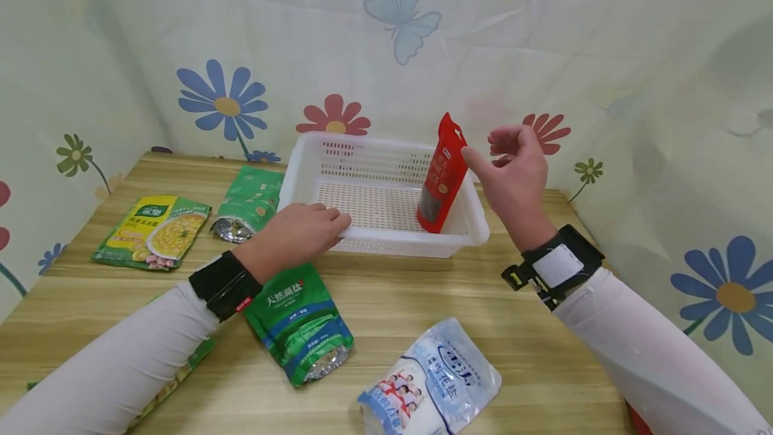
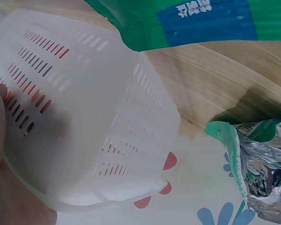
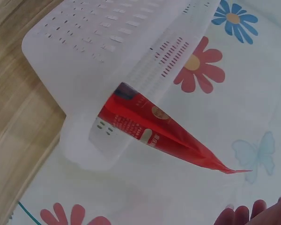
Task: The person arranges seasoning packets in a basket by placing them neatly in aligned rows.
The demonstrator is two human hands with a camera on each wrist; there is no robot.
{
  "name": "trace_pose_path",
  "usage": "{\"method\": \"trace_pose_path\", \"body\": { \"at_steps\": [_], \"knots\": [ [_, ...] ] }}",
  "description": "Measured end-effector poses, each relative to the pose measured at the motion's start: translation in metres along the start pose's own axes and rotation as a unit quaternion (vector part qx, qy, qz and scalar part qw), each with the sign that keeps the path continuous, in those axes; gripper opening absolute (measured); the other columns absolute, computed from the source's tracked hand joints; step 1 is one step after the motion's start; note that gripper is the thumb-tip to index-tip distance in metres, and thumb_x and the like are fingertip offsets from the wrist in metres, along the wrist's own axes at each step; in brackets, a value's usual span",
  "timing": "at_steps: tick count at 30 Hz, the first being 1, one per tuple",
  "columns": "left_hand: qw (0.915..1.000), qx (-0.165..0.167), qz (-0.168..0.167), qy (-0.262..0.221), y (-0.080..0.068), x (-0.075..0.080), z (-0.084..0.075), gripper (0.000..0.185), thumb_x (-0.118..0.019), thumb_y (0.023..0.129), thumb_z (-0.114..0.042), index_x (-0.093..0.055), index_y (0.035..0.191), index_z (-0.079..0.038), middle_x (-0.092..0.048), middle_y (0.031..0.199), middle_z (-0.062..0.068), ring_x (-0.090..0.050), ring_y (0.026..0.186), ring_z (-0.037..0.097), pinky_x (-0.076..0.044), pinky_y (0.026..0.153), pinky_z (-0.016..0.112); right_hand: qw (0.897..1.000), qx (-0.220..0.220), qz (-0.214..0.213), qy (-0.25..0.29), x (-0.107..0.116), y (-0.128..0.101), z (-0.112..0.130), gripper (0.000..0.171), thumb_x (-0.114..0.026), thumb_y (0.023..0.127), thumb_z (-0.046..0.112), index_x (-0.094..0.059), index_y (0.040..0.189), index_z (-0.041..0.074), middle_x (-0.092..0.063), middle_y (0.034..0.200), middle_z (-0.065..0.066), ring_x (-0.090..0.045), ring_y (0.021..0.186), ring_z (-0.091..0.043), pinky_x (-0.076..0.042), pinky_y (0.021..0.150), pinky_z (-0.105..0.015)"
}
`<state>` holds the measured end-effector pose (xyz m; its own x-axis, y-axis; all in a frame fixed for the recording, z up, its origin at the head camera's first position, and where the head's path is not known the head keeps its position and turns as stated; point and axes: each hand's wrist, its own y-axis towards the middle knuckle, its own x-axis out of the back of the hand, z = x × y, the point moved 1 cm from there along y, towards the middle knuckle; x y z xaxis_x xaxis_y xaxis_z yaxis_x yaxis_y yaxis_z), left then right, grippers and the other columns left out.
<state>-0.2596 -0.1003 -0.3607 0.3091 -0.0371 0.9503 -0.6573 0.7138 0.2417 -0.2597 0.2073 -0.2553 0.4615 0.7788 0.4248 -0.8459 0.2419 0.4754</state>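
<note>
A flowered curtain (image 1: 302, 32) is backing the bench (image 1: 543, 368), a yellow-and-green pouch (image 1: 153, 230) lying at left. Mid-frame, the left hand (image 1: 298, 230) is gripping the white basket (image 1: 392, 239), probably steadying it; right of centre, the red pouch (image 1: 442, 176) is standing tilted inside, apparently propped by its side, and the right hand (image 1: 516, 176) is hovering beside it, empty, thumb spread.

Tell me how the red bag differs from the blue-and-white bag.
The red bag stands, leaning slightly, in the white basket; the blue-and-white bag lies on the table.
The red bag has a dark patch near its base; the blue-and-white bag shows a group of people.
Both carry printed writing.
</note>
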Motion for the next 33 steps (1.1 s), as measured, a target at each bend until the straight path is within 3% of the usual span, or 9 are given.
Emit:
{"method": "trace_pose_path", "body": {
  "at_steps": [9,13,18,26,33],
  "knots": [
    [0.9999,0.004,0.017,0.001,0.001,0.002,0.000,0.031,-0.074,0.095,-0.032,-0.062,0.117,-0.013,-0.073,0.104,0.004,-0.067,0.084,0.019,-0.060,0.074,0.030,0.992,0.127,0.010,-0.006,0.009,-0.021,0.005,0.037,-0.079,0.089,0.023,-0.061,0.114,0.002,-0.062,0.112,-0.006,-0.055,0.098,-0.010,-0.048,0.084,-0.024],
    [0.9998,0.004,0.019,0.001,0.001,0.002,0.000,0.031,-0.073,0.096,-0.032,-0.062,0.118,-0.014,-0.073,0.105,0.004,-0.067,0.085,0.019,-0.059,0.075,0.030,0.987,0.154,0.051,-0.001,0.012,-0.031,0.004,0.033,-0.079,0.090,0.018,-0.062,0.114,0.002,-0.063,0.110,-0.005,-0.058,0.097,-0.011,-0.050,0.082,-0.018],
    [0.9999,0.002,0.012,-0.002,0.000,0.001,0.000,0.030,-0.074,0.096,-0.032,-0.062,0.116,-0.013,-0.073,0.104,0.004,-0.066,0.083,0.019,-0.059,0.072,0.030,0.979,0.168,0.116,-0.024,0.015,-0.045,0.002,0.022,-0.076,0.093,0.017,-0.064,0.108,0.006,-0.069,0.099,-0.003,-0.063,0.084,-0.013,-0.053,0.075,-0.015],
    [1.0000,0.003,0.003,-0.004,-0.001,0.000,-0.001,0.028,-0.073,0.096,-0.032,-0.063,0.114,-0.013,-0.073,0.103,0.004,-0.065,0.081,0.019,-0.057,0.069,0.029,0.973,0.110,0.200,-0.037,0.019,-0.062,-0.002,0.013,-0.074,0.096,0.023,-0.068,0.097,0.011,-0.069,0.085,-0.003,-0.060,0.070,-0.019,-0.052,0.061,-0.023],
    [1.0000,0.000,-0.002,0.000,0.000,0.000,0.000,0.026,-0.072,0.097,-0.032,-0.063,0.114,-0.014,-0.073,0.101,0.003,-0.065,0.081,0.018,-0.057,0.069,0.029,0.960,0.026,0.276,-0.041,0.021,-0.072,-0.013,0.018,-0.074,0.096,0.029,-0.068,0.100,0.012,-0.068,0.087,-0.007,-0.062,0.073,-0.022,-0.055,0.064,-0.025]
  ]
}}
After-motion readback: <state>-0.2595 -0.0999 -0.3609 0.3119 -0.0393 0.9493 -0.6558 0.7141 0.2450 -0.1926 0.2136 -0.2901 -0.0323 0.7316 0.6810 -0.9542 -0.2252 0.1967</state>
